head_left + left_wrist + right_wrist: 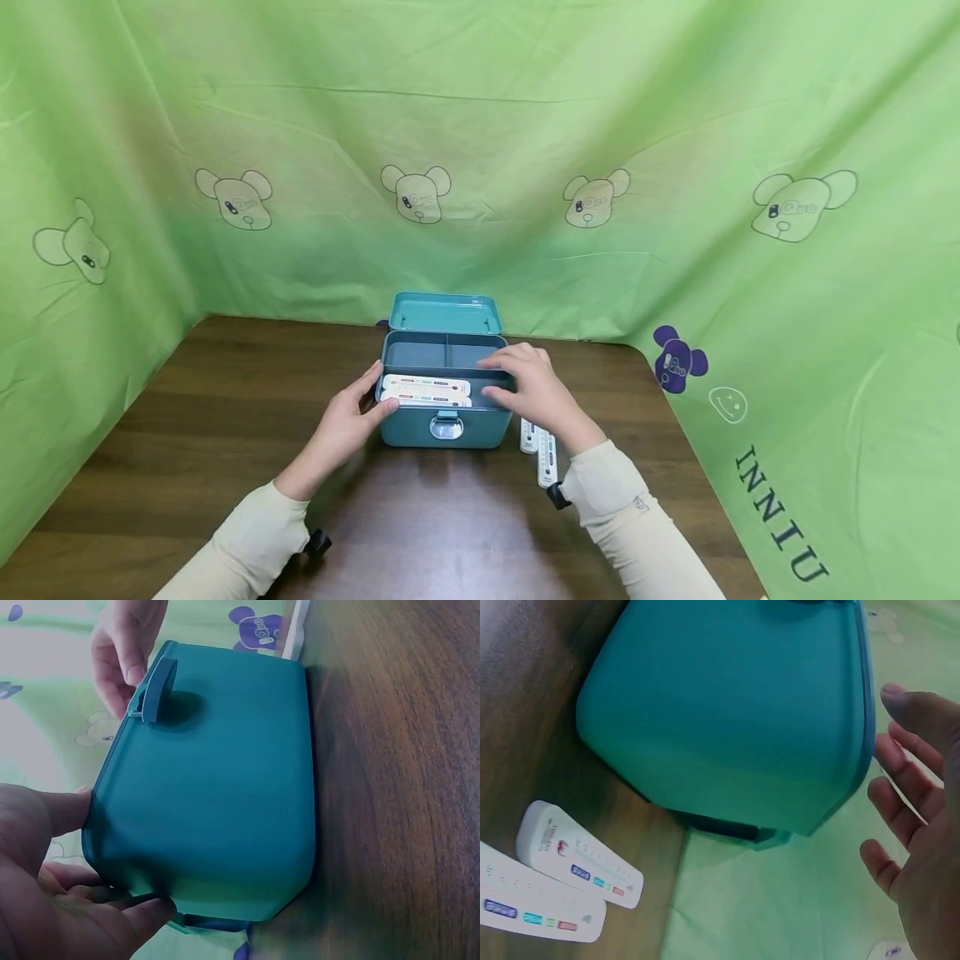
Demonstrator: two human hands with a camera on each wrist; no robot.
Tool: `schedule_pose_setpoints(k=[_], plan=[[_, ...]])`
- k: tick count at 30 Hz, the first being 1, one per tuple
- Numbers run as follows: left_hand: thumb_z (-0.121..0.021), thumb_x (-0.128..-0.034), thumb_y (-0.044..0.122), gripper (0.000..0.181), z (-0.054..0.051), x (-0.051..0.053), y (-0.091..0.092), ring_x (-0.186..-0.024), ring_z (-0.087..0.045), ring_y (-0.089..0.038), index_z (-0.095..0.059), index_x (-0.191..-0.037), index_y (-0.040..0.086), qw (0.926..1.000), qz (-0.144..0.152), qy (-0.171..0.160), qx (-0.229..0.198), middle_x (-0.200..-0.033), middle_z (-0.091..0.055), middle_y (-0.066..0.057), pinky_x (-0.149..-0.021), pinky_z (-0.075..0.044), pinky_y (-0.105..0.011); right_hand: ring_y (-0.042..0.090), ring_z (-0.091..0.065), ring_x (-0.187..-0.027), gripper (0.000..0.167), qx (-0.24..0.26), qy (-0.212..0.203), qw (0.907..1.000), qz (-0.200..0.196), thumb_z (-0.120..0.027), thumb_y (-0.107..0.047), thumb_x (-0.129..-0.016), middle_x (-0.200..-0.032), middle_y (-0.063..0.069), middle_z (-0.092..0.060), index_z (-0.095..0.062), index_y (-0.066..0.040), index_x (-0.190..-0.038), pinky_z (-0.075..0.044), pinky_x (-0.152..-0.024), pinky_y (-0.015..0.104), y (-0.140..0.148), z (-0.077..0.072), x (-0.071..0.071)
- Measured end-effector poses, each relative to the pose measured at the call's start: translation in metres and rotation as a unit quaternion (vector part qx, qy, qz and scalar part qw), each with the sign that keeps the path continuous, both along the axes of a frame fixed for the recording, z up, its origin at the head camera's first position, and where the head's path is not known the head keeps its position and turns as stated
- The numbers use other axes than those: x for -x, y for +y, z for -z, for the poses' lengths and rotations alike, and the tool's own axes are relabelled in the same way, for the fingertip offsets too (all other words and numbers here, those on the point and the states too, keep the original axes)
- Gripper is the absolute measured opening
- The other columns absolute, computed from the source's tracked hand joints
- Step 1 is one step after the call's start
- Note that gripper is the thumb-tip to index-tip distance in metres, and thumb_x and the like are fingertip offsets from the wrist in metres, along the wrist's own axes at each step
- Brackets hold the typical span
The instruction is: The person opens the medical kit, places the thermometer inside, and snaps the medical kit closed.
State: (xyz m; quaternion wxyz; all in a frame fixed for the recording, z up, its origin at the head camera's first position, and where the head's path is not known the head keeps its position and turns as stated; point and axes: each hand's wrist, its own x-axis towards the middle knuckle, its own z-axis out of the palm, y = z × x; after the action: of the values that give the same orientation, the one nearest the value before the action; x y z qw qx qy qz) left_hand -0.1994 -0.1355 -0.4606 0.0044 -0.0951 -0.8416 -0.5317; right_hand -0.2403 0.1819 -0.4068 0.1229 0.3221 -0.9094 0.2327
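A teal storage box (442,429) stands on the table with its lid (446,313) raised at the back. Inside, a divided tray (416,353) sits at the rear, and white thermometers (426,385) lie in the front left part. My left hand (348,421) holds the box's left front corner, thumb at the front rim and fingers along the left side. Over the right part of the box, my right hand (532,387) hovers with fingers loosely bent and nothing between them. Two more white thermometers (581,855) lie on the table beside the box's right side.
A clear latch (447,427) hangs on the box's front. The brown wooden table (247,417) meets a green cloth (495,100) with printed bear heads behind and at both sides.
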Motion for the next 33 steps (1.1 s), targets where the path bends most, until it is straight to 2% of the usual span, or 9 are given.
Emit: schedule_pose_setpoints(k=[5,12,16,25,33], plan=[[-0.069,-0.1004,0.028,0.075,0.001,0.000,0.000,-0.154,-0.027,-0.029,-0.031,-0.160,0.004,1.0000,0.003,0.001,-0.004,-0.168,-0.026,-0.010,-0.119,-0.035,-0.045,0.024,-0.056,-0.115,0.040,0.052,-0.002,0.9977,0.044,-0.083,-0.024,-0.087,-0.122,0.004,-0.069,-0.073,-0.013,-0.124,-0.036,-0.099,0.046,0.017,0.009,-0.016],[-0.069,-0.1000,0.029,0.075,0.002,-0.003,-0.001,-0.154,-0.029,-0.029,-0.031,-0.160,0.005,1.0000,-0.003,-0.001,-0.005,-0.168,-0.027,-0.011,-0.119,-0.035,-0.044,0.029,-0.057,-0.115,0.043,0.071,0.002,0.9916,0.108,-0.085,-0.022,-0.084,-0.119,0.007,-0.070,-0.073,-0.010,-0.123,-0.035,-0.096,0.048,0.040,0.023,-0.039],[-0.069,-0.1001,0.029,0.075,0.001,-0.004,-0.001,-0.154,-0.029,-0.029,-0.031,-0.160,0.005,1.0000,-0.005,-0.003,0.000,-0.168,-0.027,-0.011,-0.118,-0.035,-0.045,0.032,-0.056,-0.117,0.047,0.076,-0.022,0.9850,0.154,-0.086,-0.023,-0.083,-0.122,0.011,-0.069,-0.071,-0.009,-0.126,-0.035,-0.098,0.051,0.047,0.031,-0.051],[-0.070,-0.0995,0.029,0.075,0.000,-0.002,-0.001,-0.153,-0.030,-0.029,-0.032,-0.159,0.003,1.0000,0.002,0.008,-0.002,-0.167,-0.028,-0.011,-0.118,-0.037,-0.045,0.036,-0.054,-0.116,0.052,0.090,-0.080,0.9643,0.236,-0.087,-0.022,-0.082,-0.124,0.014,-0.068,-0.070,-0.005,-0.128,-0.035,-0.097,0.055,0.048,0.055,-0.072],[-0.070,-0.0991,0.028,0.075,0.001,-0.001,-0.001,-0.153,-0.030,-0.028,-0.033,-0.159,0.003,0.9999,0.000,0.015,-0.002,-0.167,-0.029,-0.011,-0.118,-0.036,-0.045,0.042,-0.053,-0.121,0.063,0.050,-0.143,0.9334,0.325,-0.086,-0.034,-0.081,-0.130,0.020,-0.065,-0.066,-0.003,-0.132,-0.037,-0.091,0.058,0.053,0.075,-0.086]])
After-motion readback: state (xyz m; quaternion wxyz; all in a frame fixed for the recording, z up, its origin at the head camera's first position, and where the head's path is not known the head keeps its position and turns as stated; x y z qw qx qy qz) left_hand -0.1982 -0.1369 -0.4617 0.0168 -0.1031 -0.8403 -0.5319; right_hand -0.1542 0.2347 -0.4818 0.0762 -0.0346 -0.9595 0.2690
